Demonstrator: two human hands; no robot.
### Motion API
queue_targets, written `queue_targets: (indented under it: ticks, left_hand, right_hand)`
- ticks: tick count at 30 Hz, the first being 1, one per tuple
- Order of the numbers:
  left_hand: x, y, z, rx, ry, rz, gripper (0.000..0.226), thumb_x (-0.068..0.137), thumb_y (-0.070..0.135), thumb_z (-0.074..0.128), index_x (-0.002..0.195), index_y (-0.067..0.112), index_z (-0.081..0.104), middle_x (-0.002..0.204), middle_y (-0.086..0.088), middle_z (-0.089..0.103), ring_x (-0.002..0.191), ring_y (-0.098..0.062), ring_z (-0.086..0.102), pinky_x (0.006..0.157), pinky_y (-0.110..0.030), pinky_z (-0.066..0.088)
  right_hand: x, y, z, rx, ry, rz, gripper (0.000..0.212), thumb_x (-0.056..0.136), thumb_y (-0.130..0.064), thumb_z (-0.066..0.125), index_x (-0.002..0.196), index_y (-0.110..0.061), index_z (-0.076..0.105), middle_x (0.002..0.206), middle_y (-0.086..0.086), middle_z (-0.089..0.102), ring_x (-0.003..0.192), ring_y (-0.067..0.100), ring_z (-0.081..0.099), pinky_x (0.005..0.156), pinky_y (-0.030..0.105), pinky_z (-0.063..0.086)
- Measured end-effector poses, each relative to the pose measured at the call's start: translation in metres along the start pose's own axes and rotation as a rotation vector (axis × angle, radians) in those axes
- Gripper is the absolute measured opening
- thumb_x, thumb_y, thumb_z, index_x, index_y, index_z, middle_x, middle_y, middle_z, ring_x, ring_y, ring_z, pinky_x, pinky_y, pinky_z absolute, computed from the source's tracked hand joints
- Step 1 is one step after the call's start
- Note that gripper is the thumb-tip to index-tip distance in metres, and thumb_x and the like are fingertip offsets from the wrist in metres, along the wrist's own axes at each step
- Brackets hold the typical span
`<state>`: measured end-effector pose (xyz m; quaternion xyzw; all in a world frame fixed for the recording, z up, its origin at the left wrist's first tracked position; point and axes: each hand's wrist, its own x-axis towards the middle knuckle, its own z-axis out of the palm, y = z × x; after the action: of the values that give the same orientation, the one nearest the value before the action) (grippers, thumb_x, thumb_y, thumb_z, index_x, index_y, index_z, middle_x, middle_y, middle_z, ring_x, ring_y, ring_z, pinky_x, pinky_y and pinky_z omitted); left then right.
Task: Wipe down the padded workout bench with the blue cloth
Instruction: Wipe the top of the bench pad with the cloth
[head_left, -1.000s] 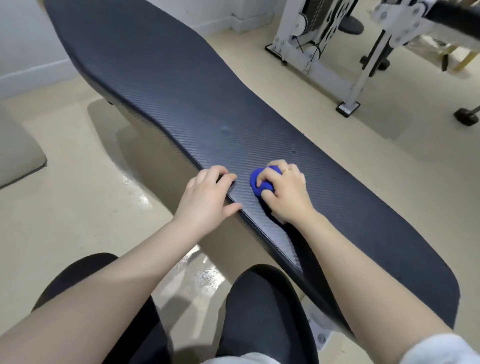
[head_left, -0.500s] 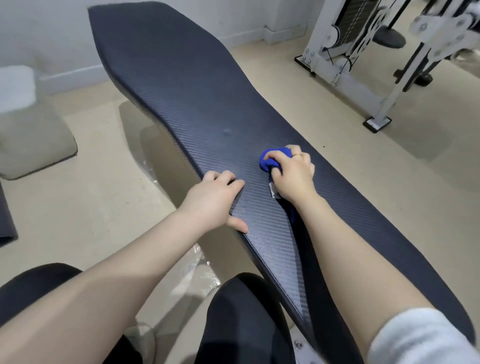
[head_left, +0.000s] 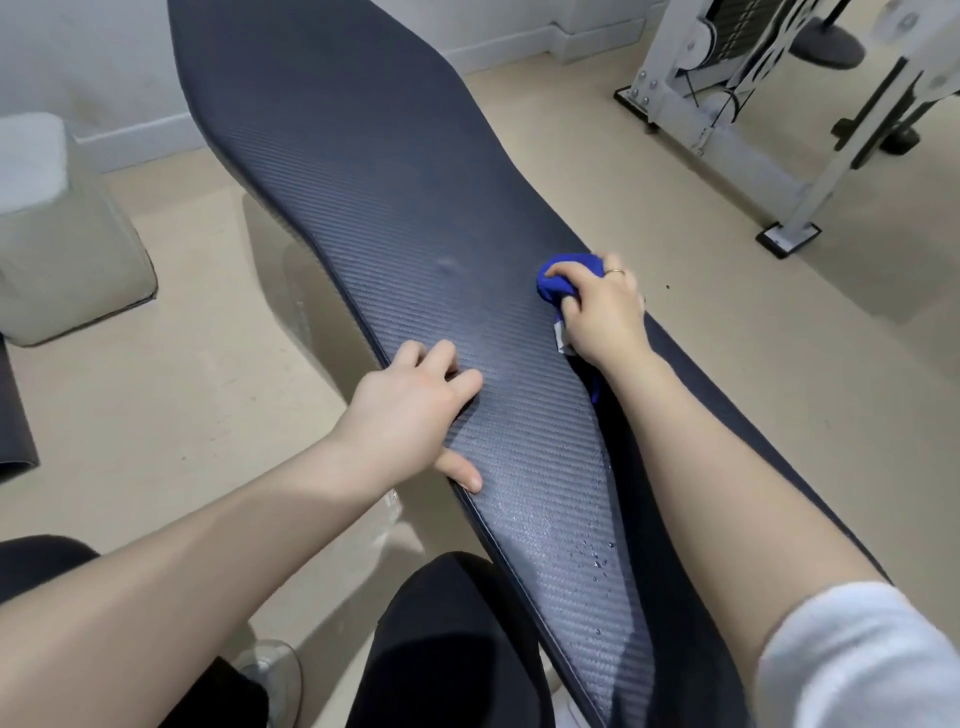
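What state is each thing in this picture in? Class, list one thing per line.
Padded workout bench: dark, ribbed, water droplets near the close end.
Blue cloth: bunched up, pressed against the bench.
Right hand: grips the cloth.
Left hand: rests on the bench edge, fingers spread, holding nothing.
Cable machine: standing on the floor, unused.

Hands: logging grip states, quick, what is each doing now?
Left hand: open, resting on dark padded bench.
Right hand: grips crumpled blue cloth.

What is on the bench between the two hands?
Nothing: the head view shows only bare dark bench padding between the left hand and right hand.
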<state>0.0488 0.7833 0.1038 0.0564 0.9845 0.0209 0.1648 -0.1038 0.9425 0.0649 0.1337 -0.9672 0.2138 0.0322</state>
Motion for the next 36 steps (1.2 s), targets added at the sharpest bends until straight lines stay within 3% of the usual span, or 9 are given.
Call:
queue_targets:
  ticks: [6,11,14,17,19,22,30,33,36]
  left_hand:
    - [0.000,-0.001,0.003,0.022,0.011,0.012,0.088,0.052,0.077,0.060,0.122,0.026,0.046,0.128,0.004,0.039,0.122,-0.020,0.036,0.060,-0.029,0.042]
    - [-0.003,-0.001,0.007,0.032,0.038,0.009,0.089,0.053,0.078,0.056,0.125,0.027,0.046,0.129,0.004,0.040,0.123,-0.021,0.035,0.063,-0.032,0.049]
    - [-0.003,0.000,0.008,0.034,0.039,0.012,0.088,0.057,0.076,0.057,0.128,0.026,0.044,0.131,0.004,0.039,0.123,-0.023,0.034,0.069,-0.034,0.052]
    - [-0.002,0.000,0.007,0.049,0.043,0.006,0.092,0.056,0.077,0.058,0.129,0.025,0.042,0.128,0.004,0.041,0.122,-0.022,0.035,0.074,-0.035,0.051]
    - [-0.001,-0.001,0.007,0.051,0.057,-0.001,0.094,0.054,0.078,0.059,0.128,0.022,0.041,0.127,0.004,0.041,0.122,-0.022,0.036,0.075,-0.035,0.050]
    - [-0.003,-0.002,0.010,-0.002,0.095,-0.037,0.096,0.051,0.077,0.063,0.125,0.018,0.042,0.125,0.004,0.042,0.122,-0.020,0.037,0.075,-0.035,0.050]
    - [-0.009,-0.005,0.018,-0.127,0.198,-0.020,0.110,0.053,0.072,0.069,0.141,0.019,0.028,0.130,0.005,0.046,0.125,-0.017,0.038,0.078,-0.037,0.051]
    - [-0.011,-0.009,0.022,-0.145,0.193,0.020,0.114,0.053,0.073,0.067,0.145,0.023,0.022,0.134,0.004,0.045,0.129,-0.019,0.036,0.083,-0.039,0.050]
    - [-0.017,-0.019,0.017,-0.301,0.112,0.087,0.115,0.059,0.062,0.074,0.150,0.021,0.015,0.146,0.000,0.036,0.137,-0.021,0.028,0.102,-0.039,0.040]
  right_hand:
    - [-0.045,0.019,-0.012,-0.007,-0.036,-0.109,0.036,0.083,-0.012,0.052,0.114,-0.028,0.062,0.131,0.010,0.044,0.117,0.032,0.039,0.099,0.039,0.029]
    - [-0.003,0.018,-0.018,-0.020,0.048,0.121,0.037,0.083,-0.011,0.047,0.113,-0.029,0.061,0.122,0.017,0.046,0.110,0.040,0.046,0.095,0.041,0.039]
    - [-0.059,-0.019,-0.001,-0.033,0.016,-0.113,0.034,0.078,-0.012,0.054,0.106,-0.027,0.065,0.123,0.014,0.051,0.106,0.037,0.049,0.090,0.041,0.039]
    - [-0.088,-0.038,-0.001,-0.012,-0.136,-0.318,0.032,0.081,-0.016,0.055,0.108,-0.032,0.063,0.124,0.006,0.050,0.108,0.032,0.044,0.090,0.039,0.033]
    - [-0.067,-0.031,-0.003,-0.038,-0.150,-0.266,0.033,0.084,-0.018,0.053,0.110,-0.035,0.062,0.126,0.003,0.048,0.112,0.030,0.041,0.091,0.037,0.030]
    - [-0.061,-0.036,0.001,-0.026,-0.016,-0.043,0.032,0.084,-0.017,0.051,0.108,-0.034,0.062,0.130,0.003,0.044,0.116,0.032,0.036,0.095,0.038,0.028]
    - [-0.133,-0.058,-0.003,0.019,-0.211,-0.283,0.034,0.081,-0.018,0.050,0.108,-0.035,0.062,0.126,-0.001,0.045,0.112,0.027,0.034,0.087,0.028,0.016]
    - [-0.105,-0.058,0.006,-0.044,-0.102,-0.133,0.035,0.084,-0.018,0.046,0.112,-0.035,0.059,0.129,0.001,0.043,0.113,0.029,0.034,0.094,0.034,0.022]
    - [-0.115,-0.069,0.007,-0.047,-0.072,-0.076,0.035,0.083,-0.015,0.047,0.111,-0.033,0.060,0.130,0.002,0.043,0.114,0.029,0.035,0.097,0.036,0.023]
